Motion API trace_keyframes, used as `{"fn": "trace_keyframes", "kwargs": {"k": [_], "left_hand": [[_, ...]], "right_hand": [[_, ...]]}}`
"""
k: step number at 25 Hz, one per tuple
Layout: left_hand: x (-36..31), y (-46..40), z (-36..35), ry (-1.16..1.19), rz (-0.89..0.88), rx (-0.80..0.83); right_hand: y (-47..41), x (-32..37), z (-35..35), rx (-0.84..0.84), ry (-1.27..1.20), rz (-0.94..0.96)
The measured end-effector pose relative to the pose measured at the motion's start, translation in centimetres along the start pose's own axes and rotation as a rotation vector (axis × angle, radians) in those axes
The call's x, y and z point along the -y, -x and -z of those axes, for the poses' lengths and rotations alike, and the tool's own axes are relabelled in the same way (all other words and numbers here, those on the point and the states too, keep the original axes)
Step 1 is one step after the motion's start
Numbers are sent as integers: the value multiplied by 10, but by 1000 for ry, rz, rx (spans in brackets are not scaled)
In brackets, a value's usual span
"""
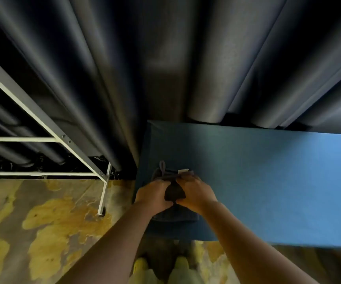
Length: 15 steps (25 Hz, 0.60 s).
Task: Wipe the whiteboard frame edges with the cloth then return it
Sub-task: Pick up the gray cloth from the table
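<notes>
Dark cloth (174, 193) was pinched by left hand (155, 196) and right hand (196, 194), fingers closed on it, over the blue table (268, 181) near its left end.

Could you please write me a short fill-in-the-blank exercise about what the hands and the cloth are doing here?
1. Both the left hand and the right hand grip the dark ____.
2. The cloth rests on a table covered in ____.
3. The white metal frame stands to the person's ____.

Missing words: cloth; blue; left
</notes>
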State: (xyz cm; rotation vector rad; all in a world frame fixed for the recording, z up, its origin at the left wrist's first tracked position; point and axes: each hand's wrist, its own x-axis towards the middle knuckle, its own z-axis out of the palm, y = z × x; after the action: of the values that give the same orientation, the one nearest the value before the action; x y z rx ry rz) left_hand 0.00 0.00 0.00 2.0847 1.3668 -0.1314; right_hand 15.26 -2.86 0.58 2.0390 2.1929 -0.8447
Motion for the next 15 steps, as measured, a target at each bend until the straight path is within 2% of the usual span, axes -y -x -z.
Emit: {"fn": "trace_keyframes", "kwargs": {"k": [5, 12, 15], "left_hand": [[5, 4, -16, -134, 46, -1], [-1, 13, -30, -134, 62, -132], [-3, 16, -33, -101, 66, -134]], "right_hand": [[2, -7, -18, 38, 20, -27], [9, -3, -37, -79, 38, -1], [18, -2, -45, -129, 33, 7]]}}
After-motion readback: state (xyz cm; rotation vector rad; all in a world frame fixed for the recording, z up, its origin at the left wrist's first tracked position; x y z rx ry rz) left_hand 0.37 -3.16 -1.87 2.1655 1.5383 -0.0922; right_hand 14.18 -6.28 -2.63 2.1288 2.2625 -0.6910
